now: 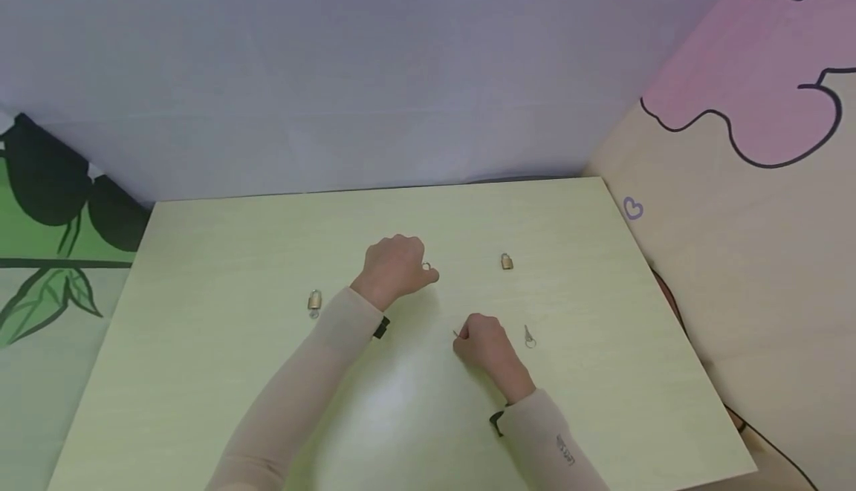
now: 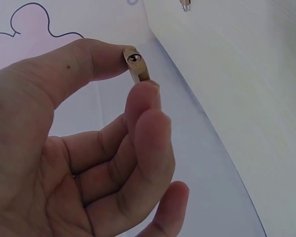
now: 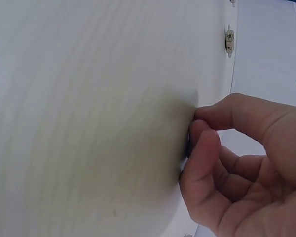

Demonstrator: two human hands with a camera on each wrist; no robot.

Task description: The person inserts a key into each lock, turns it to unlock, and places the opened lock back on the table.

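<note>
My left hand [image 1: 396, 267] is raised over the middle of the table, pinching a small brass padlock [image 2: 138, 65] between thumb and fingertips. The padlock's keyhole end faces the left wrist camera. My right hand [image 1: 488, 346] is low at the tabletop, nearer the front, thumb and fingertips pinched together. A thin small piece [image 1: 456, 333] pokes out of that pinch; I cannot tell its kind, as the fingers cover most of it. Just right of this hand lies a small key on a ring [image 1: 529, 336].
A second brass padlock [image 1: 506, 261] lies at the back right of the table [image 1: 221, 253]. Another padlock [image 1: 314, 301], with a key ring at its lower end, lies left of my left forearm. A pale cloth wall [image 1: 334, 90] rises behind the table's far edge.
</note>
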